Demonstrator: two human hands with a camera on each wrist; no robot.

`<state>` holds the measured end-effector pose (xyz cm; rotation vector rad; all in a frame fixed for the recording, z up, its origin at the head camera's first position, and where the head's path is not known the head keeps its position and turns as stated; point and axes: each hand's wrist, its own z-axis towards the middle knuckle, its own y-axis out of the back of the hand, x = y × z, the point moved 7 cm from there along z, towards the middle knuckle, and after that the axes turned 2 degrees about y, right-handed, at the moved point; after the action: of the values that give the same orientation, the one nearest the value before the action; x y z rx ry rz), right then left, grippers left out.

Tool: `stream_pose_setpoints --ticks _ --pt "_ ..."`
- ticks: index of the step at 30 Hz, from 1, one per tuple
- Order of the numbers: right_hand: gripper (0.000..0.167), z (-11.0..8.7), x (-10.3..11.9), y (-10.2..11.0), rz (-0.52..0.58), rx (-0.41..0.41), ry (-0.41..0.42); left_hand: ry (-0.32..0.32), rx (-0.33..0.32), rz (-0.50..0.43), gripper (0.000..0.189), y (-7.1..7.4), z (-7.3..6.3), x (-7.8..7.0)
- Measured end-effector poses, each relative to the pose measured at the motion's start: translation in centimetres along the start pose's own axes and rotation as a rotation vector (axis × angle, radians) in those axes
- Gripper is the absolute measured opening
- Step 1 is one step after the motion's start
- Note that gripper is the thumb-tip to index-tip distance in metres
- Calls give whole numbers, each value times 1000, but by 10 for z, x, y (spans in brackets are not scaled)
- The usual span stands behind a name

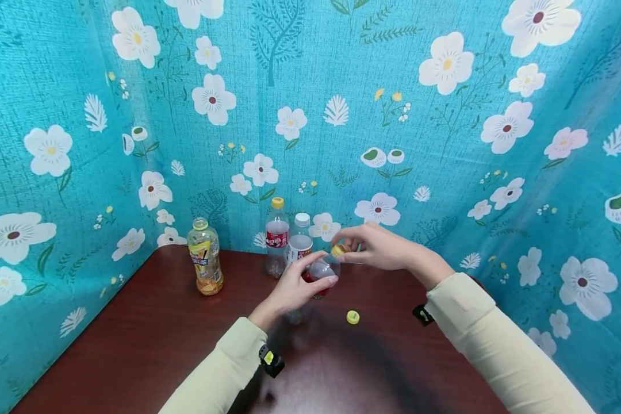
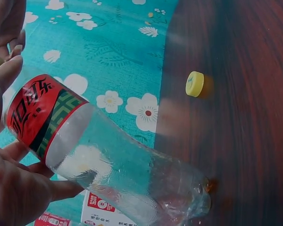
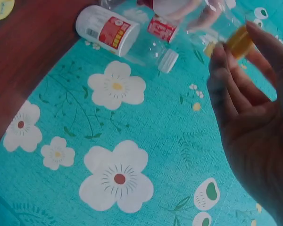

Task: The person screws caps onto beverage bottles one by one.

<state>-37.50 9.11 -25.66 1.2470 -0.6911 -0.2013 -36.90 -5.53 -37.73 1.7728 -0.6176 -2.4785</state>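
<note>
My left hand (image 1: 296,288) grips a clear plastic bottle (image 2: 127,162) with a red label (image 2: 33,110) round its upper part. The bottle leans, and its bottom comes down close over the tabletop in the left wrist view. At its mouth, my right hand (image 1: 376,248) pinches a yellow cap (image 3: 239,42) between thumb and fingers. Those fingers partly hide the bottle's neck. Another yellow cap (image 1: 353,317) lies on the table to the right of the bottle.
Behind my left hand stand a red-labelled bottle with a yellow cap (image 1: 276,238) and a white-labelled bottle with a white cap (image 1: 301,246). A yellow-labelled bottle (image 1: 204,261) stands at the left. The dark wooden table (image 1: 150,339) ends against a blue flowered curtain (image 1: 331,75).
</note>
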Motion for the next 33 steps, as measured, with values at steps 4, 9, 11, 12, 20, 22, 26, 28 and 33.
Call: stream_pose_setpoints --ticks 4,9,11,12,20,22,26,28,33 --pt "26 -1 1 2 23 22 36 -2 -1 -14 59 1 -1 -2" --pt "13 1 3 1 -9 -67 61 -37 -39 -26 56 1 -3 -10" --pt "11 1 5 0 -49 -141 36 -52 -73 -12 56 1 -3 -11" --pt "12 1 6 -1 -69 -181 9 -56 -92 -3 56 1 -3 -12" --pt "34 2 4 -3 -167 -273 -166 -56 -96 22 59 1 -2 -5" --pt "24 2 4 -4 -118 -226 -91 -49 -75 14 57 1 -2 -3" --pt "22 -1 2 -6 -29 -109 29 -46 -37 1 55 2 0 0" --pt "28 -2 2 -5 -11 -69 52 -44 -26 -4 56 3 0 0" --pt "30 -1 1 -5 11 -27 58 -43 -15 -2 61 5 -1 -1"
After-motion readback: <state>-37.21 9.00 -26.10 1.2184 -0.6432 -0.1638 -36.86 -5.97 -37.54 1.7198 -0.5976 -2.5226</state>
